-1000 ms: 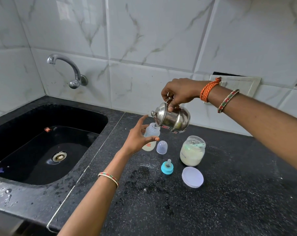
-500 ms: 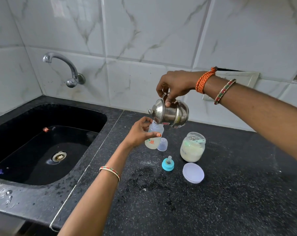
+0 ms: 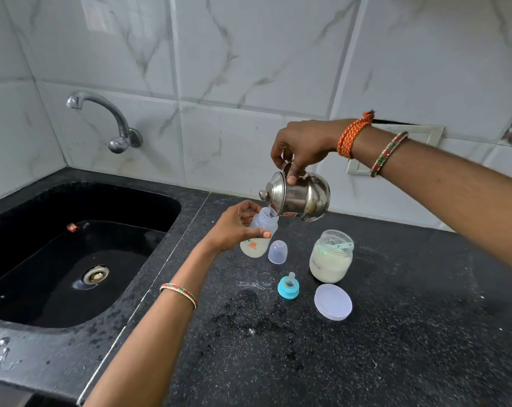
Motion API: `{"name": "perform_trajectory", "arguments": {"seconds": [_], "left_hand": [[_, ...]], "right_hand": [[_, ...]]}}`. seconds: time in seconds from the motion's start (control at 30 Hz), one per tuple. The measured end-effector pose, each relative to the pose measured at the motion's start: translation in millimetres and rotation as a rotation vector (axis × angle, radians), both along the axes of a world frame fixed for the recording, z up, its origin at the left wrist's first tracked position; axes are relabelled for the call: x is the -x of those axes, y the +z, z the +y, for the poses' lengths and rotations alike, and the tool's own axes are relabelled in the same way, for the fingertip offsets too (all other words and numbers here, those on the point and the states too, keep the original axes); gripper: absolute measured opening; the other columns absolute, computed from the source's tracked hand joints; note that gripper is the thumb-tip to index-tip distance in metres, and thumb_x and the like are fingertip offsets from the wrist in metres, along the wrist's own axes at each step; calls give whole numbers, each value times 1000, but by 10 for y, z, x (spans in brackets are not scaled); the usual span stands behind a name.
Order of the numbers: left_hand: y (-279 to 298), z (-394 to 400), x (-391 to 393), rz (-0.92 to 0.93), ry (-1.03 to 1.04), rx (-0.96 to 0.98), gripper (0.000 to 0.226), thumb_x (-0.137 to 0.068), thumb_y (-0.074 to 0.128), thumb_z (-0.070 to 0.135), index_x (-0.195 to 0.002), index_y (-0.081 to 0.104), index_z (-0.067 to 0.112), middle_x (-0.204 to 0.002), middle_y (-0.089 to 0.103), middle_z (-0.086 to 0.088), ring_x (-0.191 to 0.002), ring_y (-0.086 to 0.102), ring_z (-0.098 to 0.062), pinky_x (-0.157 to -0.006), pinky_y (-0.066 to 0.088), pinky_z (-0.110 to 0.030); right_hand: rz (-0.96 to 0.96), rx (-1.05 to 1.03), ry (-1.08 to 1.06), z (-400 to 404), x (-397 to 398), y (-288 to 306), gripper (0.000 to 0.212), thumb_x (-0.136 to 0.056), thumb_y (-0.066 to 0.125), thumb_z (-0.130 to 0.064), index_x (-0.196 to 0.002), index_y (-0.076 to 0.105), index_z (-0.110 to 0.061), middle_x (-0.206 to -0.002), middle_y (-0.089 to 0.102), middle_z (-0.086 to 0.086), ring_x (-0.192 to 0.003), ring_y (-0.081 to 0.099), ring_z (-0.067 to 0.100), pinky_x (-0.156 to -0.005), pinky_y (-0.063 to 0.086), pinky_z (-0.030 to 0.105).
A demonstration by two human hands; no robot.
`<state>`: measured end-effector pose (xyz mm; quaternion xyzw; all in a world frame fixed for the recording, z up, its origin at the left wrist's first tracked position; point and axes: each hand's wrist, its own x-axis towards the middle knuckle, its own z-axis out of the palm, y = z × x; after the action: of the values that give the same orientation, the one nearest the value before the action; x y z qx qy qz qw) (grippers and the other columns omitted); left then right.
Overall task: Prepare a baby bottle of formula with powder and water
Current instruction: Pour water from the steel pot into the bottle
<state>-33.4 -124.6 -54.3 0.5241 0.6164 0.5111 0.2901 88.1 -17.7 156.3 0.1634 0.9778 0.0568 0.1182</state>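
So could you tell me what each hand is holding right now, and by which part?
The left hand grips the baby bottle around its middle. The right hand holds the tilted steel pot by its top handle.

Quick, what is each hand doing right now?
Left hand: fingers curled round the translucent plastic baby bottle, holding it.
Right hand: fingers grip the tilted shiny steel lidded pot over the bottle's mouth.
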Motion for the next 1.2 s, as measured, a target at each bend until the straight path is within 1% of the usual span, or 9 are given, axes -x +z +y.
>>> {"name": "perform_trajectory", "arguments": {"seconds": [0.27,0.43,0.5,0.67,0.73,0.87,0.97,1.13,1.2], "left_hand": [[-18,81,28,-13,-14,-2,47,-63,86,24,-99,56,29,-112,68,-4,-104,65,-20,-98,48,-48],[-24,100,23,-43,-23,-22,49,-57,86,30,-96,57,29,-112,68,-7,-104,65,-23,-98,49,-48],[-30,105,30,-42,-34,-20,47,-59,86,28,-96,57,29,-111,69,-7,-104,65,-23,-98,49,-49],[-49,113,33,-82,-70,-28,40,-66,84,15,-96,58,24,-111,69,-11,-104,66,-25,-96,50,-49],[-47,105,21,-84,-73,-28,39,-68,83,14,-96,57,23,-111,68,-11,-104,66,-24,-94,51,-46],[-38,91,-16,-86,-87,-35,38,-69,82,13,-95,57,23,-109,68,-6,-102,66,-21,-87,54,-33],[-28,83,-42,-79,-90,-41,36,-71,80,12,-95,56,23,-111,68,-9,-102,65,-21,-86,54,-32],[-20,82,-66,-65,-93,-44,34,-73,79,11,-94,55,24,-109,67,-7,-99,65,-17,-82,54,-27],[-9,86,-78,-67,-97,-50,33,-73,78,11,-93,55,25,-106,67,-2,-95,66,-11,-77,54,-22]], "right_hand": [[-8,2,1,99,57,-14,29,-63,84,-36,-79,67,-19,-88,72,4,-86,65,19,-57,39,21],[-25,-17,5,95,86,7,31,-63,83,-37,-82,67,-18,-89,73,4,-82,64,18,-54,34,21],[-26,-34,8,83,93,21,31,-63,83,-37,-83,67,-18,-88,72,3,-82,64,17,-54,34,21],[-33,-66,-7,39,78,54,31,-61,84,-38,-80,66,-22,-71,65,-11,-68,56,4,-54,33,22],[-24,-80,-1,19,69,57,29,-61,84,-37,-79,66,-23,-68,63,-13,-66,54,1,-54,33,22],[-5,-101,10,-1,46,49,33,-60,85,-38,-84,69,-21,-76,67,-6,-68,55,7,-54,36,22],[-13,-113,15,-20,28,59,35,-61,84,-38,-86,69,-20,-79,71,-3,-73,60,11,-54,36,22],[-22,-139,18,-43,-20,84,34,-61,84,-39,-85,69,-20,-77,71,-3,-66,55,0,-53,33,21],[-19,-151,17,-50,-35,99,34,-60,84,-39,-84,69,-21,-76,69,-5,-65,53,-1,-53,34,21]]}}
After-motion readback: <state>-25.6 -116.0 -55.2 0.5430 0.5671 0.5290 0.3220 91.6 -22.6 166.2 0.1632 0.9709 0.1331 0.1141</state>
